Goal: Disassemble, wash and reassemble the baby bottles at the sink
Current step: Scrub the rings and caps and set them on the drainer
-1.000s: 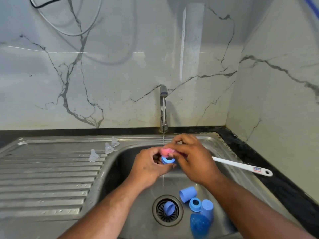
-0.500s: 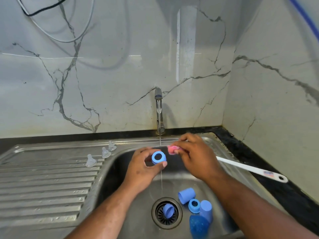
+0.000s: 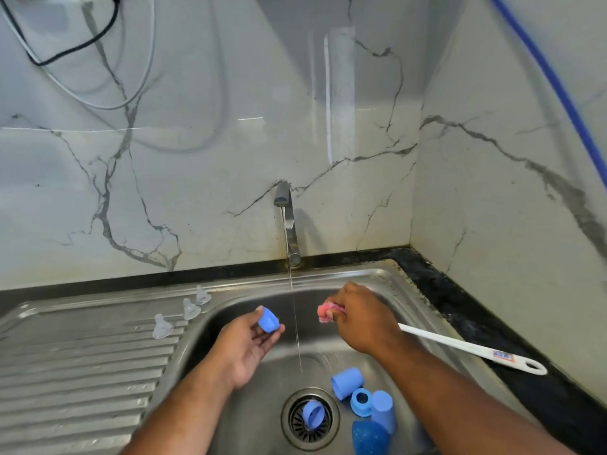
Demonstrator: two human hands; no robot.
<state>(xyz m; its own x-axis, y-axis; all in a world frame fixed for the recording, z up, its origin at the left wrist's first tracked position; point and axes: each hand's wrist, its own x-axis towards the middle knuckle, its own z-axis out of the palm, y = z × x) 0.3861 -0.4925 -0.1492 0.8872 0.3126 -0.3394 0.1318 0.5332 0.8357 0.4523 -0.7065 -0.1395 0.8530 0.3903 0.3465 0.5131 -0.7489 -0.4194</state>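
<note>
My left hand (image 3: 248, 343) pinches a blue bottle ring (image 3: 268, 319) over the sink basin, left of the thin water stream (image 3: 293, 307) from the tap (image 3: 286, 221). My right hand (image 3: 359, 318) grips the pink sponge head (image 3: 326, 311) of a bottle brush, right of the stream; its white handle (image 3: 473, 350) sticks out over the sink rim. In the basin lie a blue cap (image 3: 347, 382), a blue ring (image 3: 361, 401), another blue cap (image 3: 382, 410) and a blue bottle (image 3: 369, 438). One more blue ring (image 3: 313, 413) sits on the drain.
Three clear teats (image 3: 162, 326) (image 3: 191, 309) (image 3: 202, 295) stand on the ridged steel drainboard (image 3: 82, 372) left of the basin. A black counter edge (image 3: 492, 330) runs along the right. Marble walls close in behind and to the right; cables hang at upper left.
My hands have drawn apart: the left with the blue ring moved left and down, the right with the pink brush head moved right. The view has tilted slightly up.
</note>
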